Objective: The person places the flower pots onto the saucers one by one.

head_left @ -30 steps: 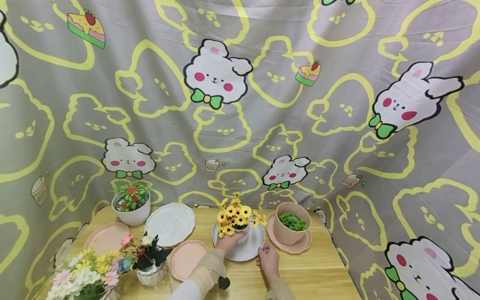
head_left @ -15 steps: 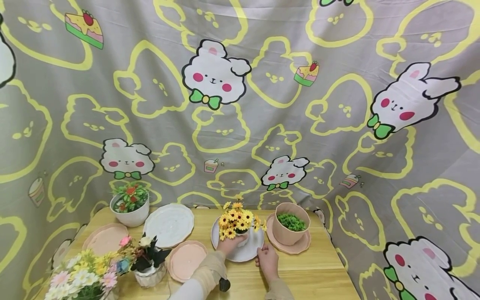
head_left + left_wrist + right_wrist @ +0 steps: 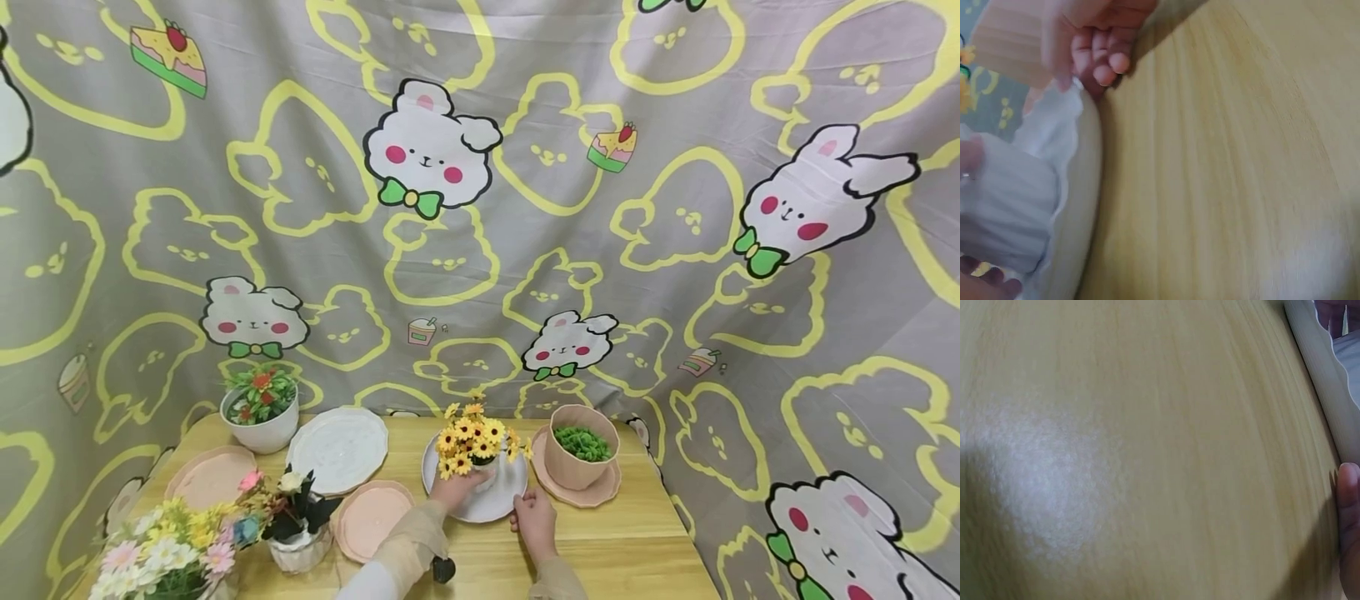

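Note:
My left hand (image 3: 453,490) grips a white ribbed flower pot (image 3: 1010,194) holding yellow daisy-like flowers (image 3: 476,440). The pot stands on a pale wavy-edged saucer (image 3: 504,502), and much of it is hidden behind my hand and the blooms in the head view. At the saucer's right front edge, my right hand (image 3: 536,518) pinches the rim between thumb and forefinger, its other fingers curled. Seen from the left wrist, those right fingertips (image 3: 1105,75) lie by the saucer's rim, close to the wooden table (image 3: 1210,156).
A pink pot (image 3: 583,468) of greenery stands on a pink saucer to the right. Leftward are a white plate (image 3: 339,450), two pink plates (image 3: 375,521), a white pot (image 3: 268,432) of red flowers, a dark-leaved plant (image 3: 300,521) and a mixed bouquet (image 3: 168,546). A patterned curtain hangs behind.
The yellow flowers and my left hand have shifted slightly towards me over the saucer. My right hand has stayed at the rim.

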{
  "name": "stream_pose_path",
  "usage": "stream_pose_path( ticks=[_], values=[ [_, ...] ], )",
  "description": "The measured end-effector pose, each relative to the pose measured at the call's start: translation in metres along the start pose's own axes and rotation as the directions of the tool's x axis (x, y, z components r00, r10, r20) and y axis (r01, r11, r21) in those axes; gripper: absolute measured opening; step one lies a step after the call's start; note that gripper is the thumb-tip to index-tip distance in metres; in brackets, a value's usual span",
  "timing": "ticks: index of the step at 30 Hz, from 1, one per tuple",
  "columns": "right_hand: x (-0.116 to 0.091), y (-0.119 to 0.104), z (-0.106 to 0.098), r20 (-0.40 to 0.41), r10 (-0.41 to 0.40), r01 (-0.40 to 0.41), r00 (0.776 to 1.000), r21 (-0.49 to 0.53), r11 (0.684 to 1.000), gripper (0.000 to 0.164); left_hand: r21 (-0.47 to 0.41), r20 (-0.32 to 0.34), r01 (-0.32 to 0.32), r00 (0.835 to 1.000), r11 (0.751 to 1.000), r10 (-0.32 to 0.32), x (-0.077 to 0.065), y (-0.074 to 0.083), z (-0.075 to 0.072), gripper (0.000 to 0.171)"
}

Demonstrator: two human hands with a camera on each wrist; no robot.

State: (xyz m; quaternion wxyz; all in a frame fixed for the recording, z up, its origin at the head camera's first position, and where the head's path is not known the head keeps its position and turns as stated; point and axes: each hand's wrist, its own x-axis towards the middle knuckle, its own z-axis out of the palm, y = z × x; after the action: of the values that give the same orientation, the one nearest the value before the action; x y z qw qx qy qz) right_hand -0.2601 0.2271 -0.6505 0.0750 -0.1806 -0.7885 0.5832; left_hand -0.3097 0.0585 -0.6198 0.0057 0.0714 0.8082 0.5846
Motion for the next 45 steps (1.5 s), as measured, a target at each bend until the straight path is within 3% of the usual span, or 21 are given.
stream_pose_path(
  ticks=[3, 6, 8, 10, 14, 16, 23, 31, 34, 37, 42, 45],
  values=[
    [0.0, -0.001, 0.003, 0.006, 0.005, -0.005, 1.0, 0.006, 1.0, 0.01, 0.034, 0.017, -0.004, 1.0, 0.999, 0.003, -0.006, 0.0, -0.012, 0.075],
    [-0.001, -0.002, 0.006, 0.01, 0.008, -0.008, 1.0, 0.007, 1.0, 0.01, 0.116, 0.048, -0.074, 0.996, 0.99, 0.069, -0.01, -0.005, -0.024, 0.076],
    [-0.001, -0.002, 0.007, 0.005, 0.009, -0.009, 1.0, 0.006, 1.0, 0.01, 0.198, 0.071, -0.151, 0.988, 0.968, 0.139, -0.013, -0.008, -0.031, 0.076],
    [-0.001, -0.003, 0.007, 0.003, 0.006, -0.006, 1.0, -0.001, 1.0, 0.01, 0.287, 0.092, -0.19, 0.981, 0.939, 0.17, -0.017, -0.008, -0.037, 0.073],
    [-0.002, -0.002, 0.008, -0.008, -0.012, 0.012, 1.0, -0.021, 1.0, 0.01, 0.387, 0.137, -0.212, 0.976, 0.898, 0.171, -0.029, 0.0, -0.052, 0.063],
    [-0.003, -0.002, 0.008, -0.012, -0.017, 0.017, 1.0, -0.028, 0.999, 0.01, 0.386, 0.148, -0.191, 0.979, 0.902, 0.144, -0.036, 0.005, -0.06, 0.055],
    [0.002, -0.003, 0.008, -0.012, -0.022, 0.022, 1.0, 0.013, 1.0, 0.011, 0.26, 0.157, -0.048, 0.988, 0.964, 0.007, -0.061, 0.02, -0.093, 0.051],
    [0.007, -0.003, 0.005, -0.047, -0.048, 0.045, 0.998, -0.068, 0.997, 0.008, 0.191, 0.134, -0.069, 0.99, 0.979, 0.043, -0.096, 0.025, -0.124, 0.041],
    [0.006, -0.004, 0.003, -0.04, -0.04, 0.038, 0.998, -0.053, 0.998, 0.007, 0.153, 0.125, -0.053, 0.992, 0.987, 0.034, -0.112, 0.021, -0.132, 0.036],
    [0.005, -0.006, 0.0, -0.017, 0.003, -0.003, 1.0, 0.011, 1.0, 0.006, 0.117, 0.129, -0.002, 0.992, 0.993, -0.013, -0.129, 0.011, -0.14, 0.035],
    [0.004, -0.007, -0.004, 0.017, 0.057, -0.058, 0.998, 0.104, 0.993, 0.004, 0.048, 0.154, 0.127, 0.979, 0.991, -0.133, -0.153, -0.005, -0.155, 0.041],
    [0.005, -0.008, -0.005, 0.028, 0.069, -0.072, 0.997, 0.136, 0.988, 0.005, 0.032, 0.128, 0.208, 0.969, 0.978, -0.21, -0.162, -0.012, -0.164, 0.045]
  ],
)
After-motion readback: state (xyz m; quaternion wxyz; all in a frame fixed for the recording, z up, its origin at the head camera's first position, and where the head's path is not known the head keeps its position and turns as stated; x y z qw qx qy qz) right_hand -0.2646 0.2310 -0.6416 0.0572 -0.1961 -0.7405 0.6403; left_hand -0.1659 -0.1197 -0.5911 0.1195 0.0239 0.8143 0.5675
